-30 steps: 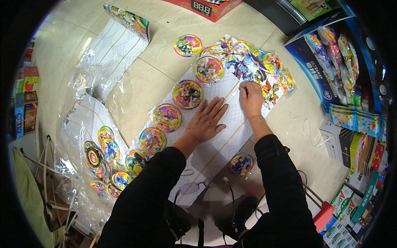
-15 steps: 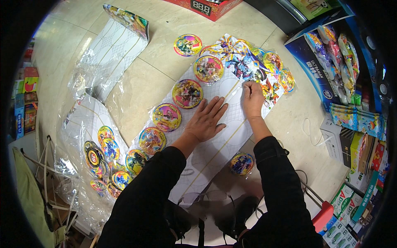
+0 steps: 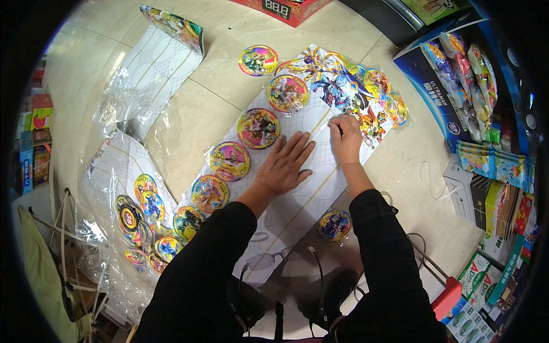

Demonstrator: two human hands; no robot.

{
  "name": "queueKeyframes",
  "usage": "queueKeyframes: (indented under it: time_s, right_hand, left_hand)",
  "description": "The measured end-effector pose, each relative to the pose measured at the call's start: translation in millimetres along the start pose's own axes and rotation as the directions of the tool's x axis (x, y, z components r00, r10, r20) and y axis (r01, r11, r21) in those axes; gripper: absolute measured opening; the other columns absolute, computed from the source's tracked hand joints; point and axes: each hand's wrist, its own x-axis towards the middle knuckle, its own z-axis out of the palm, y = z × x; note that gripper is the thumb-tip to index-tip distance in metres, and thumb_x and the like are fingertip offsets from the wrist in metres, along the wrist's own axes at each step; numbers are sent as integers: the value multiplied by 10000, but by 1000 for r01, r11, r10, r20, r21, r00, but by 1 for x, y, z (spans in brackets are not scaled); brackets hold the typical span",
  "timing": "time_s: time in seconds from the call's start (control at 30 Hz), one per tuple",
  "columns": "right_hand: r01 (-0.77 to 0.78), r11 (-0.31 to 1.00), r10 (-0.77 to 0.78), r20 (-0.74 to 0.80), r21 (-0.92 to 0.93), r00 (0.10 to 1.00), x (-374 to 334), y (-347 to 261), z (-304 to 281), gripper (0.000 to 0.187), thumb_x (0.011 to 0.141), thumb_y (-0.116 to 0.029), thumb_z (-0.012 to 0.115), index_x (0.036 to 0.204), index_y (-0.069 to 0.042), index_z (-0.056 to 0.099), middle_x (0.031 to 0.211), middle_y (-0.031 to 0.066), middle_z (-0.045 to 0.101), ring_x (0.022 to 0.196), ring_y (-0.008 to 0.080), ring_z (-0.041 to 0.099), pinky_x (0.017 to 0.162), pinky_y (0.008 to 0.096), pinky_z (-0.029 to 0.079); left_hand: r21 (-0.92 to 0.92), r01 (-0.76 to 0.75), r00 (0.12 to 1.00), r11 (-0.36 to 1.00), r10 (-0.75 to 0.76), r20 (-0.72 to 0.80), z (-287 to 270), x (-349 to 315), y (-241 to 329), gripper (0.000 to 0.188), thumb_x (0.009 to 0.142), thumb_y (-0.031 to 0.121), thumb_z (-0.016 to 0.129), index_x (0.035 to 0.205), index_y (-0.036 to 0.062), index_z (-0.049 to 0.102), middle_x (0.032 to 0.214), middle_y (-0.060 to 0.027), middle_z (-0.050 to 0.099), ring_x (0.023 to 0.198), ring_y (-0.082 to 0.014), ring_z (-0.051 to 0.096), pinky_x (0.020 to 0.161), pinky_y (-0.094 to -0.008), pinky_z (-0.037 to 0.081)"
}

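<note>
A long white printed sheet (image 3: 313, 191) with a grid, faint circles and yellow lines lies slanted on the floor, colourful cartoon figures (image 3: 337, 86) at its far end. My left hand (image 3: 286, 163) rests on it palm down, fingers spread and holding nothing. My right hand (image 3: 347, 140) is on the sheet near the figures, thumb and index finger pinched together. What the pinch holds, if anything, is too small to make out. Along the sheet's left edge runs a row of round picture discs, including a pink-rimmed one (image 3: 258, 128) beside my left fingers.
At left lie a second sheet (image 3: 126, 151) and a folded one (image 3: 157, 54) in clear plastic, with several loose discs (image 3: 152, 204). Another disc (image 3: 335, 225) is by my right forearm. A display box of candy packs (image 3: 457, 86) and stacked cartons (image 3: 486, 240) stand at right.
My right hand has shifted slightly left and toward me, its pinched fingertips now lower on the sheet. My left hand stays in place.
</note>
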Motion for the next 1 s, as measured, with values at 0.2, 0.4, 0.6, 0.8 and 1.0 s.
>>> queueKeyframes:
  time_s: [0.2, 0.4, 0.6, 0.8, 1.0]
  right_hand:
    - [32, 999, -33, 13, 24, 999, -3, 1, -1, 72, 812, -8, 704, 873, -39, 684, 925, 104, 637, 879, 275, 619, 766, 356, 512]
    - [26, 996, -34, 98, 81, 995, -10, -2, -6, 83, 813, 3, 698, 884, -38, 696, 915, 93, 616, 857, 252, 608, 743, 329, 502]
    - [-32, 995, 31, 11, 98, 999, -7, -6, -3, 82, 849, -23, 665, 927, -49, 659, 909, 114, 612, 863, 286, 610, 753, 364, 503]
    - [-185, 974, 184, -19, -132, 983, 8, -13, 7, 123, 869, -44, 630, 984, -60, 669, 971, 140, 626, 897, 339, 622, 804, 402, 517]
    - [-165, 969, 145, -116, -182, 983, -6, -22, 12, 535, 809, -167, 742, 1290, -17, 562, 1179, 174, 600, 1122, 376, 541, 982, 416, 442]
  left_hand:
    - [-8, 5, 1000, 1000, -4, 21, -1, 1, 0, 714, 962, 480, 519, 1535, 99, 329, 1615, -111, 269, 1497, -281, 231, 1192, -527, 217]
    - [-5, 4, 1000, 1000, -4, 19, 0, 1, 0, 714, 961, 476, 522, 1534, 97, 329, 1613, -112, 273, 1495, -283, 233, 1189, -530, 220]
    - [-7, 3, 1000, 1000, -3, 23, -2, 1, -1, 714, 960, 477, 522, 1533, 96, 331, 1609, -111, 280, 1494, -282, 234, 1189, -528, 222]
    - [-12, 0, 1000, 1000, 0, 9, -1, 1, 0, 716, 955, 479, 530, 1527, 92, 341, 1608, -110, 283, 1495, -280, 232, 1191, -525, 218]
    - [-7, 12, 1000, 1000, -12, 23, -1, 0, -2, 722, 951, 477, 538, 1528, 90, 340, 1608, -109, 284, 1495, -280, 230, 1192, -523, 214]
